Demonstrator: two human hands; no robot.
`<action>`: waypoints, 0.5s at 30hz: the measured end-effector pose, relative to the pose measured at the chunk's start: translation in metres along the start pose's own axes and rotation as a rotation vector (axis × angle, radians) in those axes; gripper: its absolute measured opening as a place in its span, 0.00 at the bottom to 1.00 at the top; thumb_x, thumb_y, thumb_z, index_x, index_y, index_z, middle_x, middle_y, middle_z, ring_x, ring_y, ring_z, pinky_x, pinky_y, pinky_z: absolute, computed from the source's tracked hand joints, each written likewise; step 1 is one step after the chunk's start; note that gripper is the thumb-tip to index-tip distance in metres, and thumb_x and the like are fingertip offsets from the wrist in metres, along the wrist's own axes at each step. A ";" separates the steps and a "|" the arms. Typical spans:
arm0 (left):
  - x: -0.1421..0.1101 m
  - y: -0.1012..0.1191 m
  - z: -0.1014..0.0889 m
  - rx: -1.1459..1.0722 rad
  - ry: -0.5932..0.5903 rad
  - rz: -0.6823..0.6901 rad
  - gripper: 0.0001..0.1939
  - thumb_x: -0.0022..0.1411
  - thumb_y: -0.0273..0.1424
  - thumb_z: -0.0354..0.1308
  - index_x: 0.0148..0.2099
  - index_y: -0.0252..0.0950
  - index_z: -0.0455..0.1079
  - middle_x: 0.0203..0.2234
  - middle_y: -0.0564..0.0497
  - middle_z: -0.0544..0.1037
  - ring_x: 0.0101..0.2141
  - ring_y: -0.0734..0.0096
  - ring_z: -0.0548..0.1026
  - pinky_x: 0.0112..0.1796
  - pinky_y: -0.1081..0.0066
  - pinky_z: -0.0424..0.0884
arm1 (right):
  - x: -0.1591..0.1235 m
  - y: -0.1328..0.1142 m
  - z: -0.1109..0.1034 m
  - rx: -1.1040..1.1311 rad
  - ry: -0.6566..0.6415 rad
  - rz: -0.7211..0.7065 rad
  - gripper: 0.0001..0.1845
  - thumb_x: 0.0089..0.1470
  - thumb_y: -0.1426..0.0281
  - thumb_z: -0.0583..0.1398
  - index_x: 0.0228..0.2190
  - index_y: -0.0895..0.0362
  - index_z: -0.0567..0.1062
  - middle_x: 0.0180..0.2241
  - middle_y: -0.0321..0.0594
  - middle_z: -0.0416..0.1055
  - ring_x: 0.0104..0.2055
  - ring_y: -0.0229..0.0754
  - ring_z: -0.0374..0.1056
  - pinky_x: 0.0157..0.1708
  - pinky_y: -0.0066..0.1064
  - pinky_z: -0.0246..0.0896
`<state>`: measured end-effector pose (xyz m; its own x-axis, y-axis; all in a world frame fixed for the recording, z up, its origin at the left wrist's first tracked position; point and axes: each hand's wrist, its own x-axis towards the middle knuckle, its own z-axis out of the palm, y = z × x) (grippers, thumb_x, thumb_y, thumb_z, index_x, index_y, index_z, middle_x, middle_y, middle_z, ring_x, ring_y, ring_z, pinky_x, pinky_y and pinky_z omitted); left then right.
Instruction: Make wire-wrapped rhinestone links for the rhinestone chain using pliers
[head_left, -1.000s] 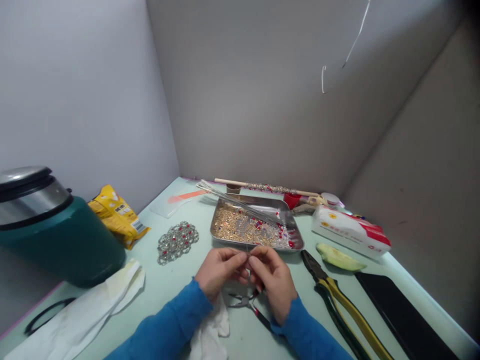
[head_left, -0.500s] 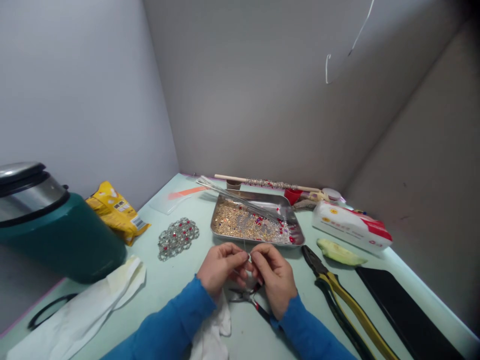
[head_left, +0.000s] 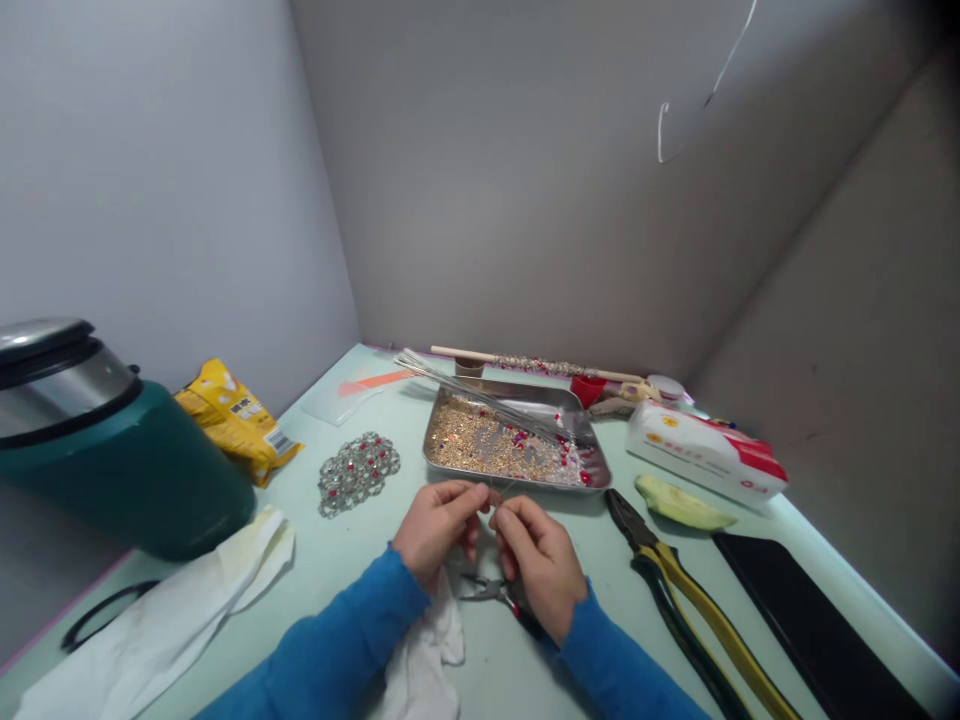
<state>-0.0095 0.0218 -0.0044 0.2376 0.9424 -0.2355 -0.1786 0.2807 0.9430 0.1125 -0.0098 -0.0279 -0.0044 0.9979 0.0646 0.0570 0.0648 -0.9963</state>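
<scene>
My left hand (head_left: 442, 525) and my right hand (head_left: 541, 562) meet just in front of a metal tray (head_left: 517, 484). Both are closed, thumbs pinched against fingers. Between the fingertips is a thin wire (head_left: 509, 488), barely visible; anything small on it is hidden by the fingers. Gold, clear, red and purple beads (head_left: 480, 440) lie in the tray, and a bundle of straight wires (head_left: 457, 384) rests across it. Small pliers (head_left: 487, 590) lie partly under my right hand. To the left sits a flat beaded wire piece (head_left: 358, 473) with red beads.
Large pliers (head_left: 652, 560), a black flat slab (head_left: 802, 610), a green peel-like piece (head_left: 684, 503) and a tissue pack (head_left: 705, 450) are at right. At left stand a green flask (head_left: 142, 470) and a yellow packet (head_left: 236, 420). White cloth (head_left: 427, 660) lies by my left sleeve.
My right hand has turned and dropped slightly at the fingertips. The wire end now slants to the right instead of pointing up. The view has shifted a little.
</scene>
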 end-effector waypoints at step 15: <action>-0.002 0.000 0.000 -0.027 -0.130 0.037 0.17 0.49 0.40 0.61 0.32 0.28 0.72 0.12 0.55 0.64 0.14 0.80 0.60 0.17 0.77 0.57 | -0.005 0.000 0.009 0.236 0.004 0.096 0.18 0.52 0.58 0.56 0.19 0.58 0.66 0.15 0.30 0.62 0.12 0.28 0.50 0.12 0.23 0.39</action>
<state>-0.0098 0.0199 -0.0041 0.3514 0.9212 -0.1670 -0.2143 0.2528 0.9435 0.1038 -0.0151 -0.0283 -0.0062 0.9995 -0.0309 -0.1773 -0.0315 -0.9836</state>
